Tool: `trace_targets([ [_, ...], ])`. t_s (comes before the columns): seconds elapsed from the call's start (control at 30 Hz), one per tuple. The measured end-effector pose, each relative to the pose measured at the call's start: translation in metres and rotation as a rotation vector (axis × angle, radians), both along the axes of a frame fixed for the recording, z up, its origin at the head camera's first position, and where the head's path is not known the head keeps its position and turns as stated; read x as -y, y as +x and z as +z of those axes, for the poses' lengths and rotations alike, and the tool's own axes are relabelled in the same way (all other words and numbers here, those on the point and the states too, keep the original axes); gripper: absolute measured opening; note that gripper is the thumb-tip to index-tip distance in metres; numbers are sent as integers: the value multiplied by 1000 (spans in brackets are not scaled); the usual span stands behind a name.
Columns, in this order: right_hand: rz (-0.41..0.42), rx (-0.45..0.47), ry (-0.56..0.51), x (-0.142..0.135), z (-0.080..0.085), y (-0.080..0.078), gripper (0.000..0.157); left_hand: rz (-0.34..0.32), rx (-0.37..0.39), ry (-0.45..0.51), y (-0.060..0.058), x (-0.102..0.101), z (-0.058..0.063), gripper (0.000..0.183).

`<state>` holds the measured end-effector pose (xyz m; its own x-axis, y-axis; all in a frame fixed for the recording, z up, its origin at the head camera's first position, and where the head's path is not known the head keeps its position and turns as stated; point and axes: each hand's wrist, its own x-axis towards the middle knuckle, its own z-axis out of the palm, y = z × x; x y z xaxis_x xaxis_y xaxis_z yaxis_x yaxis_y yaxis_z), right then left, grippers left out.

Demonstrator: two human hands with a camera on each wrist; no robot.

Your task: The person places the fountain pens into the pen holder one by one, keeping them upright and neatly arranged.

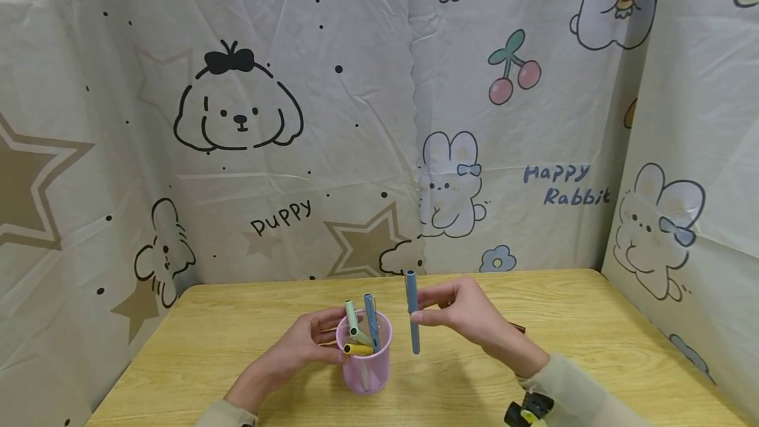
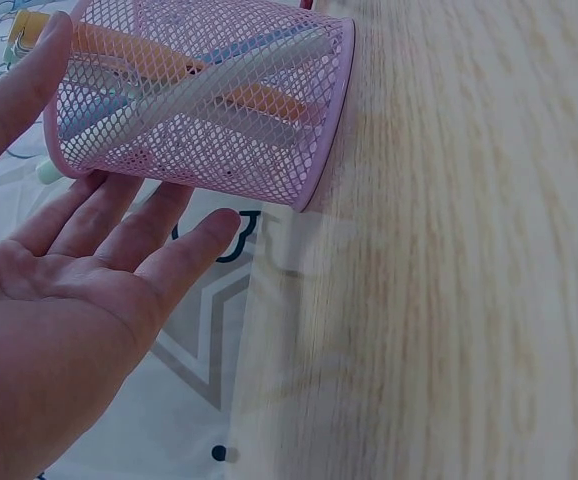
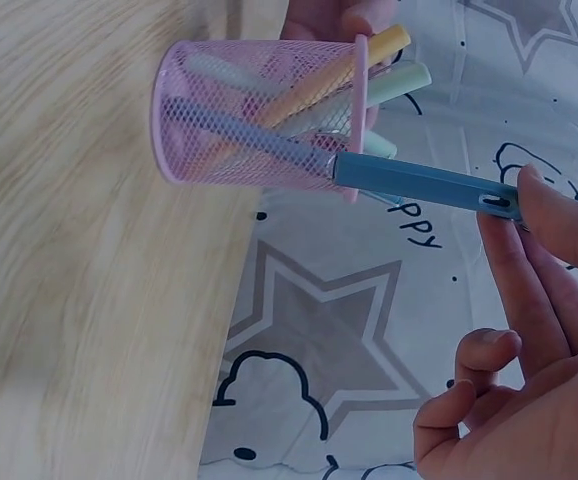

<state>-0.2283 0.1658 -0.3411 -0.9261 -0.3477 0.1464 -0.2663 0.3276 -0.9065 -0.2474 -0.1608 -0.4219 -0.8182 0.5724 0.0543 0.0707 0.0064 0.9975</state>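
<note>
A pink mesh pen cup (image 1: 366,374) stands upright on the table. It holds several pens, among them a yellow-orange pen (image 1: 359,350), a pale green pen (image 1: 351,313) and a blue pen (image 1: 371,315) with a clip. My left hand (image 1: 305,342) holds the cup from its left side, thumb at the near rim and fingers round the far side. To the right of the cup, my right hand (image 1: 462,312) pinches another blue pen (image 1: 412,338) between thumb and fingers, nearly vertical. In the right wrist view this pen (image 3: 419,182) overlaps the cup's rim.
The yellow wood-grain table (image 1: 237,321) reaches back to a printed cloth (image 1: 356,117), which also hangs at both sides. A small dark red item (image 1: 518,328) lies on the table, partly hidden behind the right forearm. A black strap (image 1: 529,408) circles the right sleeve.
</note>
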Motion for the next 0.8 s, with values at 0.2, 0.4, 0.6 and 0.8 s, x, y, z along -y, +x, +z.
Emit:
trace_targets([
  [0.2, -2, 12, -40, 8, 3, -1, 33, -3, -10, 3, -1, 0, -1, 84],
  [0.4, 22, 22, -98, 18, 6, -2, 33, -5, -14, 4, -1, 0, -2, 83],
  [0.6, 40, 7, -116, 26, 10, -4, 33, -10, -14, 1, -1, 0, -2, 83],
  [0.8, 47, -15, -128, 36, 10, -7, 29, -15, -12, 7, -1, 0, -2, 82],
])
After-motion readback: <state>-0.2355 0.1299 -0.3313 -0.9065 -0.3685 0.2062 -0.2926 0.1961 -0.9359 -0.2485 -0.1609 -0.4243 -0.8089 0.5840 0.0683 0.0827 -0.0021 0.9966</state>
